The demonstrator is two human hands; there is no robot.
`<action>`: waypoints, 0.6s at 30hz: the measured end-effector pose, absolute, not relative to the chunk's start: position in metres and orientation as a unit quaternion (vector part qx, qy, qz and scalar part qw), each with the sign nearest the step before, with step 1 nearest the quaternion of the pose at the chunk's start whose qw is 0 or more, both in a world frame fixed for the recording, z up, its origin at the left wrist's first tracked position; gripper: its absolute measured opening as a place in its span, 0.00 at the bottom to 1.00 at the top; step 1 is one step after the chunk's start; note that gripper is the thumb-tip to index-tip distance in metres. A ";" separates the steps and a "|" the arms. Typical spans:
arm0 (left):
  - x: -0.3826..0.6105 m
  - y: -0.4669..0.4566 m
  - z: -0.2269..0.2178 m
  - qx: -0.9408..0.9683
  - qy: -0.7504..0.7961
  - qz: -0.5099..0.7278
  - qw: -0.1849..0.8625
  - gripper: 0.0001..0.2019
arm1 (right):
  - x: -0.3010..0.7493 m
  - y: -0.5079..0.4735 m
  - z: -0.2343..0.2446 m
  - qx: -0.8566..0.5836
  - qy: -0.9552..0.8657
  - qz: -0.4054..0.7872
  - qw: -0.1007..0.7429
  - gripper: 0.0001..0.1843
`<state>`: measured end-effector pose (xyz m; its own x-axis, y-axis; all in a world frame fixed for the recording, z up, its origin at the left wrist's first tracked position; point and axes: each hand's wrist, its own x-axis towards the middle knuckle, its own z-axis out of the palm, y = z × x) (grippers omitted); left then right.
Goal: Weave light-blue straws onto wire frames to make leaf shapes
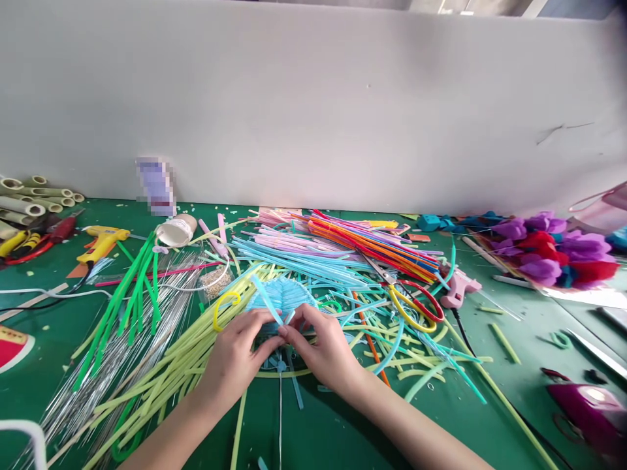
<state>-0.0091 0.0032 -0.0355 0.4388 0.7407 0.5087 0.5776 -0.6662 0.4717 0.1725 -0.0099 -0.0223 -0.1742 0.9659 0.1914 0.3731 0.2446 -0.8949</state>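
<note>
My left hand (pixel 235 356) and my right hand (pixel 326 349) meet fingertip to fingertip over a light blue woven straw piece (pixel 281 297) lying on the green table (pixel 343 424). Both hands pinch a thin light blue straw (pixel 267 299) that slants up and to the left from between the fingers. Loose yellow-green straws (pixel 181 365) spread out under my left wrist. A thin wire (pixel 280 411) runs down the table from below my hands.
Green straws (pixel 130 300) and silver wires (pixel 98 378) lie at the left, a yellow glue gun (pixel 100 241) behind them. Coloured straws (pixel 362 245), red-and-yellow scissors (pixel 414 303), a pink glue gun (pixel 458 287) and purple-red flowers (pixel 548 251) lie at the right. A white partition (pixel 313 104) closes the back.
</note>
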 end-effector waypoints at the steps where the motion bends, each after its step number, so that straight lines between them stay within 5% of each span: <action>1: -0.009 0.004 -0.037 0.843 0.391 0.349 0.118 0.07 | 0.172 -0.010 -0.022 -0.502 -0.670 0.366 0.407 0.07; 18: -0.007 0.004 -0.030 0.803 0.410 0.332 0.276 0.06 | 0.179 -0.006 -0.015 -0.480 -0.649 0.405 0.429 0.12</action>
<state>-0.0066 0.0042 -0.0298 0.4436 0.8419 0.3075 0.4750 -0.5117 0.7159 0.1787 -0.0058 -0.0151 -0.1716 0.9708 0.1679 0.2758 0.2109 -0.9378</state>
